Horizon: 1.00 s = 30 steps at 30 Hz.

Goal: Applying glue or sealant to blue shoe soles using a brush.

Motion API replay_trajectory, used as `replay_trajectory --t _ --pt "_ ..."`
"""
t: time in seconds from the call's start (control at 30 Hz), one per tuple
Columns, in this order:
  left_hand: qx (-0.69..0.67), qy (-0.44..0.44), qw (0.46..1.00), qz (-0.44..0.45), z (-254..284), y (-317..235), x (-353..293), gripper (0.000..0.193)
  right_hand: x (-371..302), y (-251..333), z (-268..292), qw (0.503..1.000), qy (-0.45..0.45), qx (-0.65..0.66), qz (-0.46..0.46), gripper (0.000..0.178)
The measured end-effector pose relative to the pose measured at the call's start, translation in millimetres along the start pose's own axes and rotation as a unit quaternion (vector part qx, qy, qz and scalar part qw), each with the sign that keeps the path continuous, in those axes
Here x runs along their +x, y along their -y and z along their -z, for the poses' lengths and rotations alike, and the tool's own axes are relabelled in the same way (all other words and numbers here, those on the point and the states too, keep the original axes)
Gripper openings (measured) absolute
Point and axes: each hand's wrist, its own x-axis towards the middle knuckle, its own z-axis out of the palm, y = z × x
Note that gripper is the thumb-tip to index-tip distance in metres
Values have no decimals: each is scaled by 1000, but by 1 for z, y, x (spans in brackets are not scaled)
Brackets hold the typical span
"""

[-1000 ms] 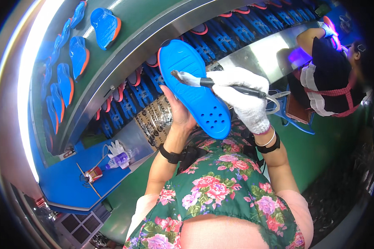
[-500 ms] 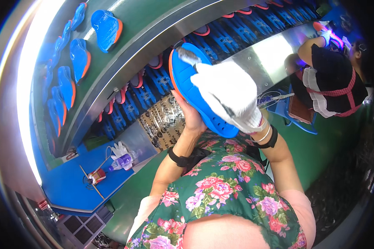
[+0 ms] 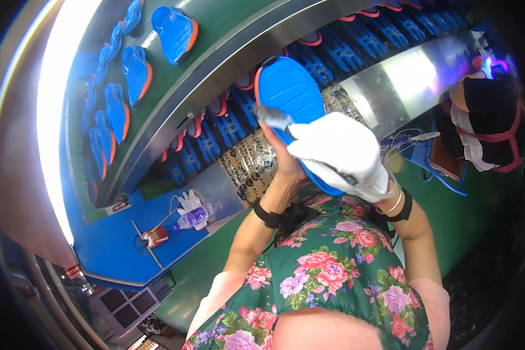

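Observation:
A blue shoe sole (image 3: 290,87) with an orange edge is held up in front of me, tilted, its grooved inner face toward me. My bare left hand (image 3: 287,158) grips it from the left and beneath, fingers partly hidden behind it. In a white knit glove, my right hand (image 3: 341,153) is closed on a brush (image 3: 274,118), whose handle is mostly covered by the glove. The bristles lie at the sole's left edge, near its middle and by my left fingers. The glove covers the sole's lower part.
Several wet-looking blue soles (image 3: 135,73) lie on a green belt (image 3: 227,26) at upper left. Behind its metal rail, blue racks (image 3: 338,52) hold pink-rimmed shoe parts. A blue table (image 3: 108,245) bears a red pot (image 3: 156,236), a bottle (image 3: 191,218) and a white glove. A co-worker (image 3: 490,116) sits at right.
The brush has moved from the sole's far end down along its left edge to about the middle. The whole view has shifted, so the surroundings appear further right.

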Motion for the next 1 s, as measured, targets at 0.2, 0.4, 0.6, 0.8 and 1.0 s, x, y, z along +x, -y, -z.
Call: replay_trajectory --t 0.2,0.4,0.6,0.8,1.0 --pt "2 4 998 -65 -18 -15 4 101 -3 -19 3 994 -90 41 -38 23" --pt "-117 113 986 -22 46 -2 14 96 -12 -6 -13 996 -9 93 12 22" --pt "-22 -99 993 -66 -2 -22 8 108 -25 -18 -15 997 -54 56 -30 23" --pt "-161 136 978 1 37 -15 19 116 -31 -14 -10 974 -5 206 -91 17" --pt "-53 156 986 22 32 -23 19 118 -42 -4 -15 998 -7 47 -29 23"
